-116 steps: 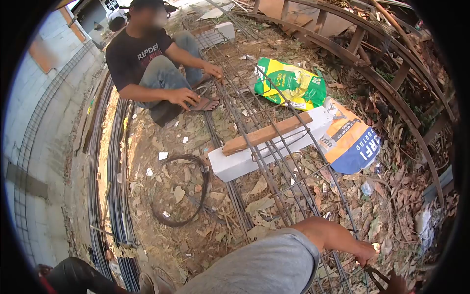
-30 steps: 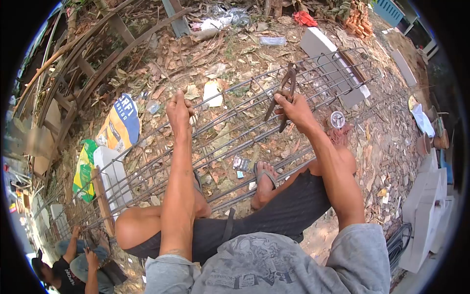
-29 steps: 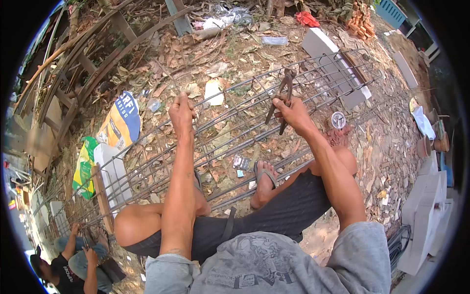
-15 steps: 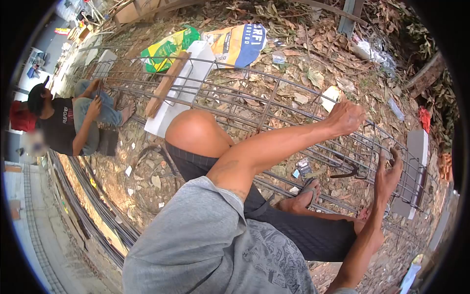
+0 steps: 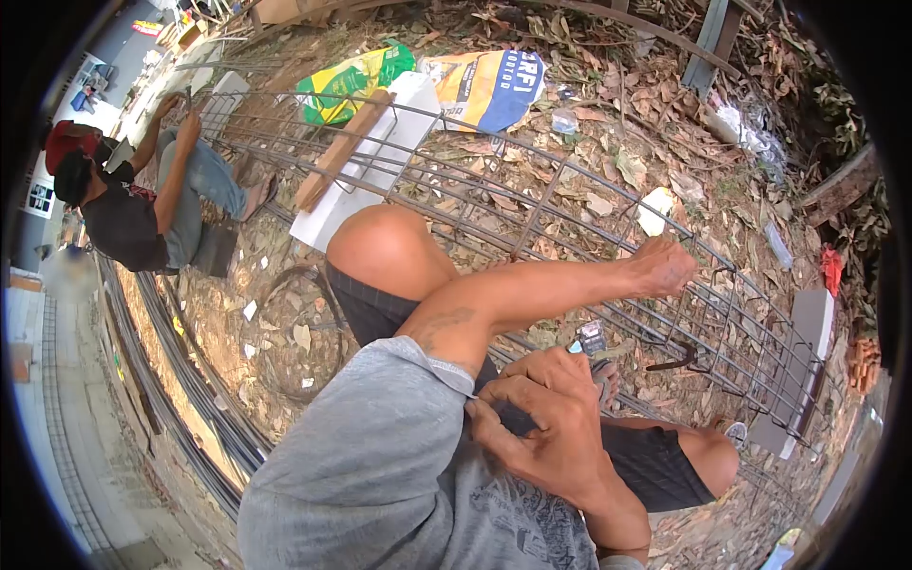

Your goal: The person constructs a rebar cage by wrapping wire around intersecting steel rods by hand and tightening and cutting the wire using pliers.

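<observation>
My left hand [image 5: 665, 269] is closed in a fist at the end of my stretched-out arm, over the rebar cage [image 5: 541, 204]. Whatever its fingers may hold is hidden. My right hand [image 5: 551, 418] is bent back towards my body, its thumb and fingers pinching the hem of my grey left shirt sleeve [image 5: 380, 418]. The cage of thin steel bars and square ties runs across the ground beside my knees. It lies over a white block [image 5: 413, 100] at one end and a grey-white block [image 5: 807, 328] at the other. A dark curved metal piece [image 5: 674, 361] shows among the bars.
A co-worker in a dark shirt [image 5: 119, 223] crouches at the left by the cage's far end. A wooden plank [image 5: 347, 147] leans on the white block. Green-yellow [image 5: 356, 81] and blue-orange [image 5: 489, 90] bags lie behind. Long black bars [image 5: 190, 389] run along the lower left.
My right hand has come from the cage's right end, where its fingers were spread, to my left sleeve and closed on it. My left fist has shifted slightly down and left over the bars.
</observation>
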Demonstrator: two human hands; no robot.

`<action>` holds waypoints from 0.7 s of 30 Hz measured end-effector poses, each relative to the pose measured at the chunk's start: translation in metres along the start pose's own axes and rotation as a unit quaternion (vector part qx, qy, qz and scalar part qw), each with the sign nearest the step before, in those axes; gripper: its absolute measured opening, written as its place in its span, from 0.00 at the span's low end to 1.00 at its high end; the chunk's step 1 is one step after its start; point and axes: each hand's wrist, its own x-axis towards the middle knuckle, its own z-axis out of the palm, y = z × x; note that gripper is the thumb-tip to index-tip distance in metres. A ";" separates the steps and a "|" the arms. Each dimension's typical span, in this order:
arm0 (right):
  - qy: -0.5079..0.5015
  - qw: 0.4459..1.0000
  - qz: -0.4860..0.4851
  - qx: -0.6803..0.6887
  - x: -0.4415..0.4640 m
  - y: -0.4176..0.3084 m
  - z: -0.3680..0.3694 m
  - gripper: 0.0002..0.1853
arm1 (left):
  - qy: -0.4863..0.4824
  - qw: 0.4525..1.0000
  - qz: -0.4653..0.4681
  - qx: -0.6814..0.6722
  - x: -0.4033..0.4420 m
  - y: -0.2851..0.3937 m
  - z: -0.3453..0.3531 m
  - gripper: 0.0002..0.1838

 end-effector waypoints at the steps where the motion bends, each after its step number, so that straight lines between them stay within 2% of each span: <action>1: 0.013 1.000 0.010 0.017 0.004 0.004 0.000 0.07 | 0.005 1.000 -0.010 0.004 -0.001 -0.002 -0.002 0.12; 2: 0.027 0.999 0.023 0.033 0.007 0.009 0.000 0.07 | 0.008 1.000 -0.019 0.006 -0.002 -0.002 -0.004 0.13; 3: 0.034 0.975 0.131 0.175 0.010 0.013 0.000 0.06 | 0.010 1.000 -0.025 0.005 -0.003 0.000 -0.004 0.13; 6: -0.019 0.883 0.331 0.332 0.009 0.039 0.010 0.09 | 0.059 0.997 -0.050 -0.025 -0.010 0.016 0.003 0.14; 7: -0.032 0.918 0.267 0.290 -0.002 0.044 0.012 0.10 | 0.057 0.995 -0.065 -0.046 -0.011 0.019 0.002 0.14; 8: -0.053 0.885 0.290 0.361 -0.018 0.054 0.019 0.09 | 0.036 0.998 -0.051 -0.034 -0.014 0.015 0.002 0.14; 10: -0.012 0.891 0.241 0.386 -0.022 0.029 -0.001 0.10 | 0.010 1.000 -0.023 -0.010 -0.009 0.018 0.016 0.13; 11: 0.024 0.887 0.187 0.422 -0.022 0.024 -0.001 0.08 | -0.002 1.000 -0.008 -0.001 -0.013 0.025 0.023 0.13; 14: 0.026 0.745 0.321 0.583 -0.009 0.015 -0.006 0.07 | 0.020 0.997 0.079 -0.013 -0.022 0.046 0.045 0.11; 15: 0.051 0.730 0.355 0.582 -0.011 0.025 0.005 0.07 | 0.009 0.996 0.084 0.004 -0.024 0.051 0.056 0.10; 16: 0.068 0.745 0.381 0.543 -0.014 0.027 0.011 0.10 | 0.026 0.993 0.119 0.000 -0.025 0.055 0.056 0.09; 17: 0.054 0.795 0.372 0.476 -0.027 0.031 0.017 0.10 | 0.018 0.993 0.114 0.009 -0.023 0.057 0.051 0.07; 18: 0.010 0.809 0.366 0.460 -0.046 0.041 0.020 0.10 | -0.008 0.996 0.087 0.022 -0.015 0.050 0.049 0.08; 19: -0.028 0.789 0.333 0.516 -0.062 0.050 0.021 0.10 | 0.016 0.997 0.065 -0.024 -0.006 0.040 0.038 0.10; 21: -0.054 0.823 0.291 0.485 -0.066 0.037 0.028 0.09 | 0.077 0.997 0.013 -0.016 0.016 0.034 -0.003 0.13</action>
